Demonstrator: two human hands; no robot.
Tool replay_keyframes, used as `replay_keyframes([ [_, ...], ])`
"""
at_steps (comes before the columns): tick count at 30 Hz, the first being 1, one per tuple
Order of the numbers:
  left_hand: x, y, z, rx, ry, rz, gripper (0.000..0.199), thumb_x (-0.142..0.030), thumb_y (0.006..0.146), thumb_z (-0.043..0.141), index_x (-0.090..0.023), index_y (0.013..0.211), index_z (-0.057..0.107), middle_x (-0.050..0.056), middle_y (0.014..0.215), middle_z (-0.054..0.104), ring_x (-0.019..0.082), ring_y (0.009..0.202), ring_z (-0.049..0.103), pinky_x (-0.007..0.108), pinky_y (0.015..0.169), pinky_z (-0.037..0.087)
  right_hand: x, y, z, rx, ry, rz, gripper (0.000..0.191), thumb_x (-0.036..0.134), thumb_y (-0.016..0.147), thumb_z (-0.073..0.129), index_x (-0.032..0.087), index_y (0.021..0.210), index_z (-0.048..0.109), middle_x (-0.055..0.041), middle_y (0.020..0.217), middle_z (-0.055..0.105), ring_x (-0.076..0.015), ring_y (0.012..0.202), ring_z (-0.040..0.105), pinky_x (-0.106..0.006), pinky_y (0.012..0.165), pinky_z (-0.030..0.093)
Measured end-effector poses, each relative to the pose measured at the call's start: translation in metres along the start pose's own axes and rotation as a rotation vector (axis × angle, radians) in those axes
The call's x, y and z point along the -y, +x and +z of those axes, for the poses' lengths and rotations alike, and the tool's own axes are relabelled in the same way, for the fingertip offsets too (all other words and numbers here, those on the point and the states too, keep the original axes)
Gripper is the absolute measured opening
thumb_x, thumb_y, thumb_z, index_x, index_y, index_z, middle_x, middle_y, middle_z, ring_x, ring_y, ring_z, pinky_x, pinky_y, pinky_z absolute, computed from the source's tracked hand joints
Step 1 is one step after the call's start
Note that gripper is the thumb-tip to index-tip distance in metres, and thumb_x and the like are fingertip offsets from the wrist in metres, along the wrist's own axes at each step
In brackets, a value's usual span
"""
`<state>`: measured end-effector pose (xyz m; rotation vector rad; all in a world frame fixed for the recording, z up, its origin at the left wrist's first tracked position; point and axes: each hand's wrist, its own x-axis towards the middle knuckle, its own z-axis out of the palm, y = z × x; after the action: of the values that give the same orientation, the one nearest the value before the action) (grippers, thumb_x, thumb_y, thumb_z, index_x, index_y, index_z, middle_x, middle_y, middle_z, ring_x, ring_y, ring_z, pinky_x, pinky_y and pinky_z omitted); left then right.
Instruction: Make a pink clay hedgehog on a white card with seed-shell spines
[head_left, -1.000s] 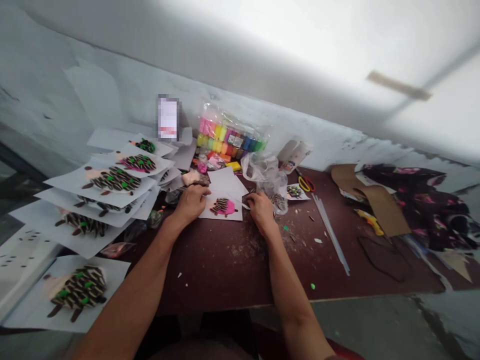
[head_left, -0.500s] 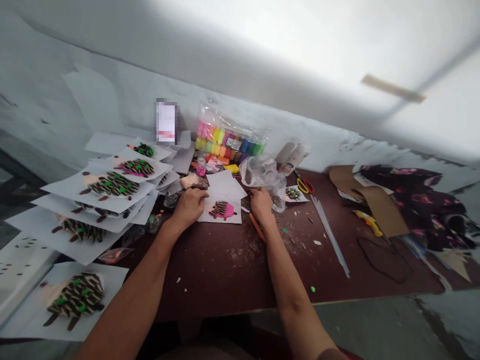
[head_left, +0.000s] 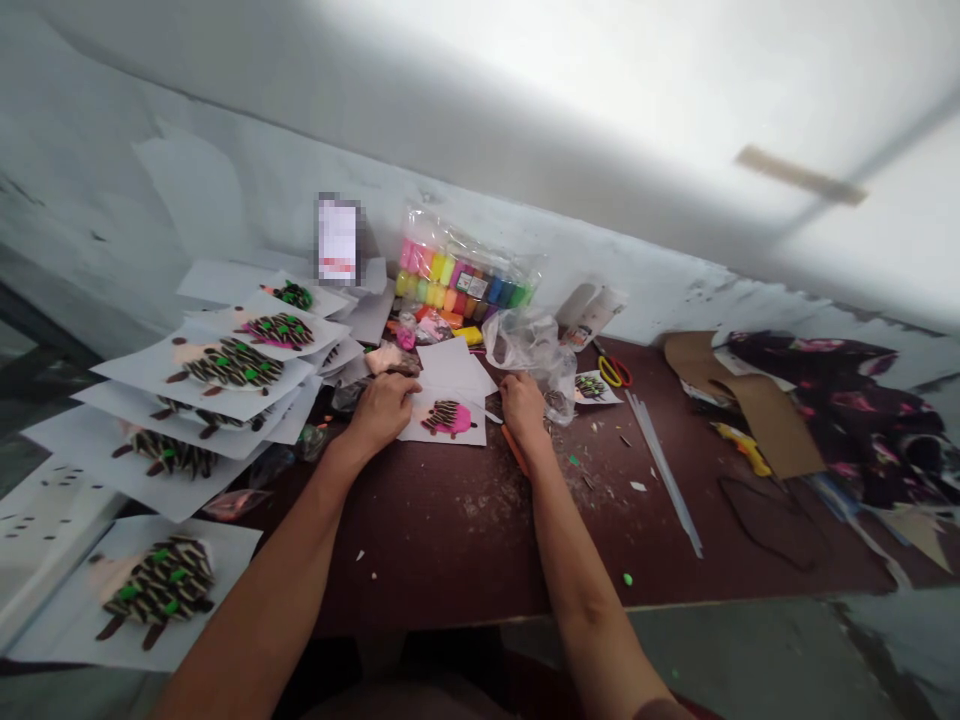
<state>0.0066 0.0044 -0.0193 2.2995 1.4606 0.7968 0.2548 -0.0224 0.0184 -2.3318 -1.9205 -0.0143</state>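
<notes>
A white sheet of paper (head_left: 442, 375) lies on the dark red table, carrying a hedgehog picture (head_left: 448, 418) with a pink clay body and rows of dark striped pieces. At the sheet's left edge, my left hand (head_left: 382, 408) is closed, its fingers curled against the paper. My right hand (head_left: 523, 405) is closed just right of the sheet, fingertips down beside a clear plastic bag (head_left: 529, 340). Whatever those fingertips hold, if anything, is hidden. An orange-handled tool (head_left: 514, 448) lies partly under my right wrist.
Stacked hedgehog pictures (head_left: 225, 365) fill the left side. Behind the sheet lies a pack of coloured clay (head_left: 465, 275). To the right are scissors (head_left: 615, 371), glue sticks (head_left: 664, 475), a yellow glue gun (head_left: 742, 448) and brown cardboard (head_left: 772, 420). Scraps litter the table.
The view has shifted slightly, so everything sits a little farther right. Both hands keep nearly the same places beside the sheet.
</notes>
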Motion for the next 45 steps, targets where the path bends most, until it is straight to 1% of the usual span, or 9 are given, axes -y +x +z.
replay_keyframes([
  [5, 0.003, 0.001, 0.0, -0.008, -0.011, 0.012, 0.037, -0.005, 0.078, 0.05, -0.017, 0.098, 0.078, 0.01, 0.105, 0.077, 0.028, 0.107, 0.067, 0.042, 0.099, 0.054, -0.002, -0.008, -0.01, -0.063, 0.143, 0.096, 0.027, 0.02, 0.101, 0.045, 0.014, 0.11, 0.07, -0.0136, 0.101, 0.075, -0.0209, 0.088, 0.067, -0.027, 0.074, 0.04],
  [9, 0.004, 0.001, 0.002, -0.017, -0.023, 0.02, 0.037, -0.005, 0.077, 0.049, -0.016, 0.098, 0.078, 0.011, 0.105, 0.077, 0.029, 0.106, 0.068, 0.043, 0.099, 0.053, 0.001, -0.021, -0.011, -0.105, 0.553, -0.033, 0.018, 0.025, 0.093, 0.052, 0.019, 0.088, 0.069, -0.0026, 0.078, 0.071, -0.0166, 0.072, 0.062, -0.025, 0.069, 0.04],
  [12, 0.004, 0.001, 0.004, -0.027, -0.035, 0.017, 0.037, -0.005, 0.076, 0.05, -0.016, 0.096, 0.078, 0.011, 0.103, 0.077, 0.029, 0.103, 0.068, 0.043, 0.098, 0.054, 0.009, -0.029, -0.004, -0.062, 0.848, -0.118, 0.016, 0.032, 0.087, 0.055, 0.021, 0.079, 0.064, 0.0025, 0.067, 0.065, -0.0139, 0.063, 0.057, -0.024, 0.065, 0.041],
  [15, 0.004, 0.001, 0.003, -0.036, -0.06, 0.008, 0.037, -0.005, 0.075, 0.05, -0.017, 0.096, 0.078, 0.01, 0.102, 0.077, 0.028, 0.101, 0.069, 0.043, 0.096, 0.054, 0.015, -0.032, 0.002, 0.006, 1.046, -0.105, 0.019, 0.037, 0.08, 0.061, 0.02, 0.072, 0.063, 0.0025, 0.063, 0.063, -0.0129, 0.059, 0.054, -0.025, 0.061, 0.041],
  [21, -0.002, 0.002, -0.008, -0.031, -0.194, -0.019, 0.036, -0.008, 0.074, 0.051, -0.016, 0.096, 0.078, 0.009, 0.102, 0.077, 0.025, 0.097, 0.07, 0.04, 0.095, 0.055, 0.019, -0.036, 0.004, 0.235, 1.318, 0.005, 0.032, 0.044, 0.068, 0.073, 0.018, 0.088, 0.072, -0.0017, 0.073, 0.071, -0.0119, 0.054, 0.053, -0.024, 0.05, 0.044],
  [26, -0.026, -0.003, -0.017, 0.002, -0.45, -0.027, 0.026, -0.022, 0.081, 0.056, -0.016, 0.094, 0.078, 0.008, 0.094, 0.078, 0.021, 0.083, 0.071, 0.032, 0.079, 0.057, 0.03, -0.043, 0.004, 0.2, 1.255, -0.066, 0.027, 0.044, 0.073, 0.069, 0.019, 0.082, 0.074, -0.0002, 0.068, 0.068, -0.0115, 0.053, 0.052, -0.022, 0.048, 0.041],
  [30, -0.043, -0.006, -0.018, 0.12, -0.607, -0.007, 0.027, -0.032, 0.085, 0.057, -0.015, 0.089, 0.078, 0.006, 0.082, 0.078, 0.018, 0.07, 0.07, 0.025, 0.063, 0.054, 0.044, -0.052, 0.001, 0.104, 1.131, -0.184, 0.022, 0.042, 0.08, 0.068, 0.02, 0.079, 0.074, 0.001, 0.068, 0.068, -0.0124, 0.059, 0.056, -0.023, 0.056, 0.043],
  [38, -0.044, -0.007, -0.019, 0.195, -0.715, -0.002, 0.029, -0.039, 0.085, 0.061, -0.015, 0.084, 0.077, 0.006, 0.08, 0.078, 0.017, 0.069, 0.069, 0.025, 0.063, 0.053, 0.058, -0.062, -0.005, -0.127, 0.802, -0.264, 0.006, 0.021, 0.084, 0.062, 0.021, 0.078, 0.065, 0.0016, 0.074, 0.066, -0.0132, 0.066, 0.056, -0.024, 0.065, 0.043],
  [45, -0.042, -0.005, -0.02, 0.279, -0.998, -0.122, 0.037, -0.049, 0.076, 0.075, -0.013, 0.082, 0.071, 0.006, 0.075, 0.074, 0.017, 0.064, 0.069, 0.029, 0.061, 0.059, 0.062, -0.067, -0.006, -0.199, 0.678, -0.3, 0.008, 0.023, 0.092, 0.058, 0.022, 0.086, 0.065, -0.0015, 0.085, 0.066, -0.0146, 0.07, 0.057, -0.025, 0.069, 0.044],
])
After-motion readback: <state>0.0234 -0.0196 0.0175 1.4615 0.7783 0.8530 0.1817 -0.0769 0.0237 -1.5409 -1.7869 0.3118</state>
